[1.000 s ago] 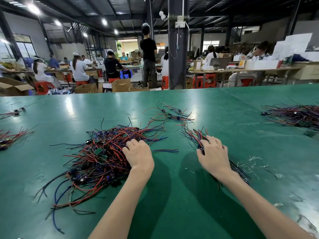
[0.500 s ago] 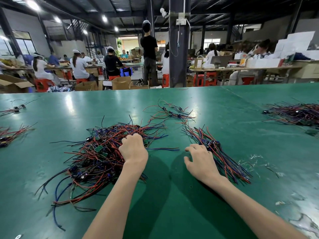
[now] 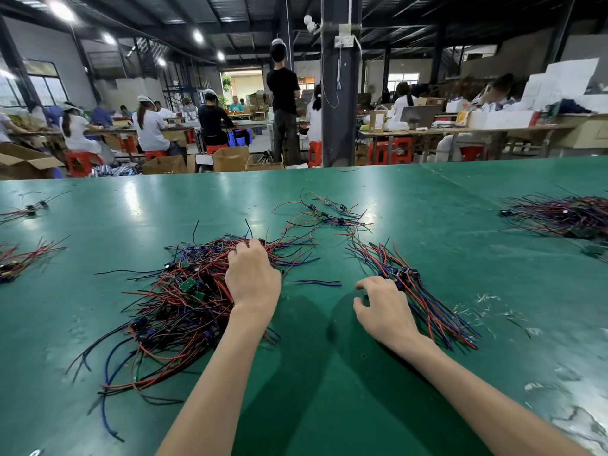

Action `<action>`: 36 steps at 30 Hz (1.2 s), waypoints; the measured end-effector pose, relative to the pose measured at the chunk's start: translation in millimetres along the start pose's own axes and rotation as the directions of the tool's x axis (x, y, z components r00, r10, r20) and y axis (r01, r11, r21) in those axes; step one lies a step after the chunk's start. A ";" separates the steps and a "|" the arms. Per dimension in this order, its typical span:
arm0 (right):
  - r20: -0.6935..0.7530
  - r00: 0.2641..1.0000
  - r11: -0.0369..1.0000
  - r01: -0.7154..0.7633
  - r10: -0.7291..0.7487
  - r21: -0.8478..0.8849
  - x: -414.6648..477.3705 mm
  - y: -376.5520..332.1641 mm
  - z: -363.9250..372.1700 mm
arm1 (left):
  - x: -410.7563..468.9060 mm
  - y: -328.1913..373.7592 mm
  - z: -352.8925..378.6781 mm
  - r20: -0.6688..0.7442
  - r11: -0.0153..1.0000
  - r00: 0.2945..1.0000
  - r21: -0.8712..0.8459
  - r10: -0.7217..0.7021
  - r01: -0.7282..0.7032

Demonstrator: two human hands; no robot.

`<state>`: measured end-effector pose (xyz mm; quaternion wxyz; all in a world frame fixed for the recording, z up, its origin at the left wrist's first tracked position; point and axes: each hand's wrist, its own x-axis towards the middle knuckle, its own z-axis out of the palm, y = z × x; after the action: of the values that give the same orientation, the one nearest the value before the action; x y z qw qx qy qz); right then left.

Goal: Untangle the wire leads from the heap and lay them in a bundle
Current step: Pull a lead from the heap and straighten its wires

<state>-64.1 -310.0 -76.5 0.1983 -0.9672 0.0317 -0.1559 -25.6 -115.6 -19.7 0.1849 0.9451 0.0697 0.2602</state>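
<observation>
1. Wide green tabletop point(image 3: 329, 399), and the big tangled heap of red, blue and black wire leads point(image 3: 164, 311) sits left of centre, with small green circuit boards caught up in it.
2. The left hand point(image 3: 252, 278) is on the heap's right side, knuckles up, fingers curled down into the strands at the far edge. The fingertips are buried behind the hand, so I cannot tell whether this grip has a lead pinched.
3. The right hand point(image 3: 383, 311) sits low over the tabletop, just left of the laid-out bundle of red and blue wire leads point(image 3: 434, 311). Its grip is released: the fingers are loosely bent with the thumb out to the left, and the outer fingers touch the bundle's near-left edge by the dark blue parts.
4. The bundle runs diagonally, its strands roughly parallel, well apart from the heap.
5. Beyond both hands lies a loose scatter of thin red and black leads point(image 3: 325, 217).
6. At the far right edge is another dark pile of wires point(image 3: 566, 217), and at the left edge is a small red cluster of leads point(image 3: 23, 258).
</observation>
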 end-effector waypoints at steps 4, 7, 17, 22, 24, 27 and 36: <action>-0.055 0.998 0.999 0.016 -0.014 0.045 -0.1 -1.4 -1.2 | -1.4 5.5 -6.3 -0.260 0.952 0.952 -0.213 0.163 -0.221; -0.102 0.995 0.995 0.023 -0.013 0.102 -0.1 -3.4 -2.9 | -4.5 10.5 -7.8 -0.409 0.877 0.867 -0.256 0.284 -0.407; -0.058 0.998 0.968 0.021 -0.007 0.250 -0.9 -4.1 -3.5 | -0.5 2.9 4.2 -0.177 0.943 0.957 -0.204 0.229 -0.263; -0.058 0.998 0.964 0.037 -0.022 0.264 -0.9 -4.5 -3.2 | 1.4 4.3 4.0 -0.211 0.914 0.960 -0.322 0.183 -0.245; -0.063 0.998 0.961 0.032 -0.016 0.275 -1.0 -4.8 -3.4 | 1.6 3.1 3.2 -0.241 0.902 0.960 -0.370 0.139 -0.224; -0.069 0.997 0.959 0.042 -0.023 0.282 -1.8 -5.0 -3.2 | 2.5 1.3 3.0 -0.257 0.891 0.955 -0.385 0.148 -0.242; -0.106 0.992 0.887 0.110 -0.070 0.448 -1.5 -10.4 -4.5 | -6.9 8.3 13.8 -0.208 0.891 0.914 -0.231 0.347 -0.391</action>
<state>-67.0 -302.0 -69.0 0.4090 -0.8871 -0.0419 -0.2098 -24.0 -129.1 -30.7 0.2515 0.8830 -0.1327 0.3734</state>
